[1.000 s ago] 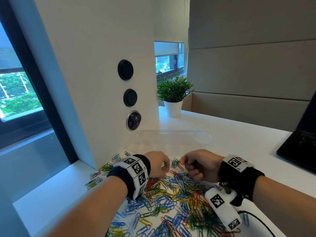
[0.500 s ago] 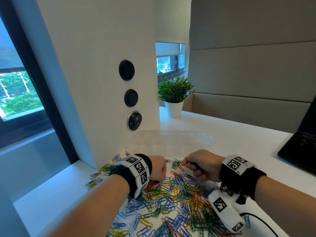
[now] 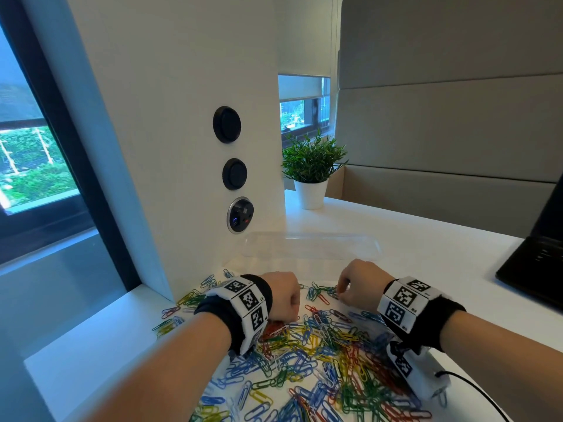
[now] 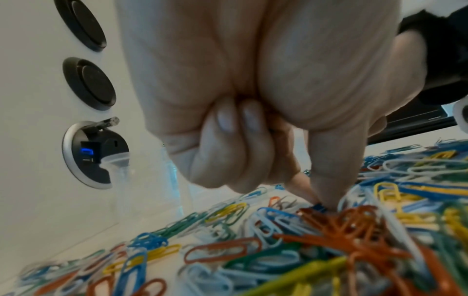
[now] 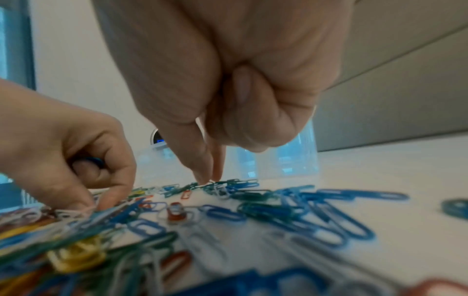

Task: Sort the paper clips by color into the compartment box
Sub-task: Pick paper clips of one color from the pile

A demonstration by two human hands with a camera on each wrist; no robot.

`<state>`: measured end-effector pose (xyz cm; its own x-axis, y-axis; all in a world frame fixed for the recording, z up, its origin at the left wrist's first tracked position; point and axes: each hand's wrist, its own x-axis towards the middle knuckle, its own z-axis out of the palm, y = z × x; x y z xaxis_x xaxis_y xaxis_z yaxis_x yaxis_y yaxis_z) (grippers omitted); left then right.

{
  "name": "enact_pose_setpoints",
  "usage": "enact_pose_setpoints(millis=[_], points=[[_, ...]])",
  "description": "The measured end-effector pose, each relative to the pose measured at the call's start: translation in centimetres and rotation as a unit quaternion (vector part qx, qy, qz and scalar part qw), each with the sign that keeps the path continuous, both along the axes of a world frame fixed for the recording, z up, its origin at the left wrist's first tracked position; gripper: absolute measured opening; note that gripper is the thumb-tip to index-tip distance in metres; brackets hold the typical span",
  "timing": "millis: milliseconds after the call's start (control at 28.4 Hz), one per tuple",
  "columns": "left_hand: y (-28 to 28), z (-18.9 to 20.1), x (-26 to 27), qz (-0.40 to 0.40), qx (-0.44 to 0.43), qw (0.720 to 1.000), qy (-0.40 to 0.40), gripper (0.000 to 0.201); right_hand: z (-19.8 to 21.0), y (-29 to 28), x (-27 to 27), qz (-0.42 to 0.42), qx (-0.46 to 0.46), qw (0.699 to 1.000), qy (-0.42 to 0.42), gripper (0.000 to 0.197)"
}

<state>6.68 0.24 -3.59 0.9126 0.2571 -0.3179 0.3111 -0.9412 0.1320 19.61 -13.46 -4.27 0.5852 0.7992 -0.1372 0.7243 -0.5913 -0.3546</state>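
Change: against the frame half a second ago the right hand (image 3: 359,284) has moved toward the far edge of the paper clip pile (image 3: 320,360), nearer the compartment box (image 3: 310,248); the left hand (image 3: 285,295) has stayed low on the pile's left side

Left hand: thumb and forefinger tips pinched down on a blue clip (image 4: 319,207) at the edge of a red cluster in the pile; other fingers (image 4: 228,144) curled into the palm; more blue shows inside the curled fingers in the right wrist view

Right hand: thumb and forefinger tips together on a green clip (image 5: 202,185) at the pile's far edge; remaining fingers folded in; whether the clip is lifted cannot be told

Paper clip pile: blue, green, yellow, red and white clips mixed, lying flat on the white desk (image 3: 426,239), long axes pointing every way

Green clip: long axis roughly left to right as the right wrist camera sees it

Compartment box: clear plastic, beyond the pile, just past the right hand, long side across the desk; contents cannot be told

Beyond the box: potted plant (image 3: 310,169)

Right of the pile: laptop (image 3: 536,263)
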Motion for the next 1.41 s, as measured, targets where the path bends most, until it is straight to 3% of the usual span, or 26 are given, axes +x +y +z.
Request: enact_pose_setpoints(millis=[211,387,458,528,669,845,951,986,1021,1127,1198,1303,1409], points=[[-0.6,0.0,0.0,0.019,0.030,0.999,0.019,0.007,0.0,-0.8,-0.3,0.061,0.011,0.998,0.006,0.015],[0.4,1.4,-0.8,0.099,-0.140,0.984,-0.053,0.031,0.1,-0.6,-1.1,0.079,0.040,0.996,0.025,0.011],[0.7,1.9,-1.4,0.184,-0.250,0.946,-0.097,0.032,0.1,-0.3,-1.4,0.078,0.031,0.996,0.039,0.017],[0.8,2.1,-1.8,0.251,-0.391,0.877,-0.120,0.031,-0.1,0.1,-1.7,0.077,0.011,0.996,0.042,0.025],[0.8,1.9,-2.7,0.277,-0.536,0.785,-0.145,0.023,-0.2,0.5,-2.2,0.085,0.004,0.996,0.038,0.020],[-0.1,2.0,-3.0,0.273,-0.613,0.718,-0.186,0.024,0.0,-0.2,-2.0,0.078,0.015,0.996,0.048,0.020],[-0.3,2.0,-2.8,0.279,-0.629,0.699,-0.194,0.027,-0.1,-0.5,-2.3,0.086,-0.002,0.996,0.036,0.014],[-0.4,2.0,-2.6,0.282,-0.617,0.708,-0.195,0.030,-0.2,-0.4,-2.4,0.091,-0.009,0.995,0.029,0.013],[-0.3,1.8,-2.4,0.280,-0.584,0.736,-0.195,0.033,-0.3,-0.2,-2.4,0.093,-0.015,0.995,0.026,0.014],[-0.1,1.3,-2.4,0.216,-0.367,0.891,-0.161,0.026,-0.6,0.3,-2.4,0.094,-0.032,0.995,0.017,0.015],[-0.1,1.1,-2.7,0.145,-0.234,0.953,-0.130,0.016,-0.5,0.2,-2.4,0.088,-0.039,0.995,0.014,0.025],[-0.4,1.1,-3.5,0.077,-0.176,0.977,-0.092,0.015,0.1,-0.6,-2.3,0.084,-0.040,0.995,0.030,0.039],[-1.1,1.4,-4.4,0.057,-0.180,0.980,-0.062,0.017,0.8,-2.0,-2.3,0.087,-0.020,0.993,0.072,0.030]])
